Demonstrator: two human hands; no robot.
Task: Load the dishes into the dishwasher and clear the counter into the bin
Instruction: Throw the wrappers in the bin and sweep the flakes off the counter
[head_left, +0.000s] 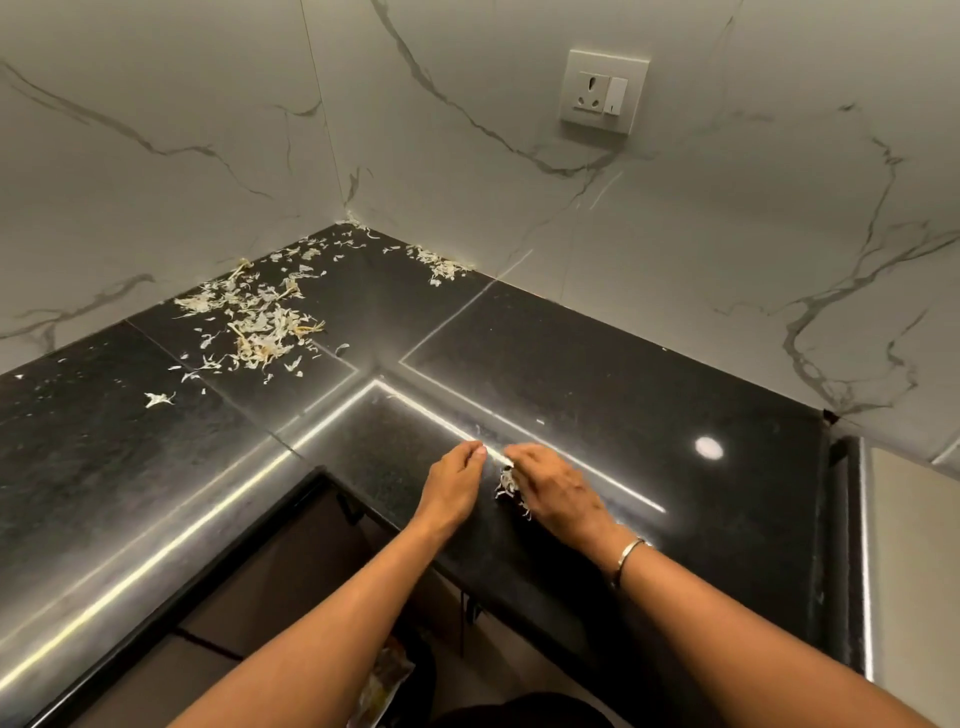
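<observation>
Right now my right grip is clenched round a peel clump, papery white skins sticking out under the palm, low centre of frame, just above the tabletop. My left grip sits just beside it, fingers curled and tips pointing at the right one. A thin white bit lies between them, but I cannot tell whether the left pinches a scrap or that is only the light streak on the stone, so its state is unclear. Key relation: the scattered peels lie up and left of both grips, well apart from them, toward the wall corner. The spread runs as a diagonal band from a stray scrap at mid left up to the corner. A smaller patch hugs the back wall just right of the corner. The left grip is nearer the big pile, and the smaller patch is straight up-frame from both. I judge the next reach goes up-left, sweeping along that band rather than across it. No bin is clearly seen. A bag shows at bottom centre below the tabletop edge, between my forearms, and it may be the liner. No dishes or dishwasher in view.
</observation>
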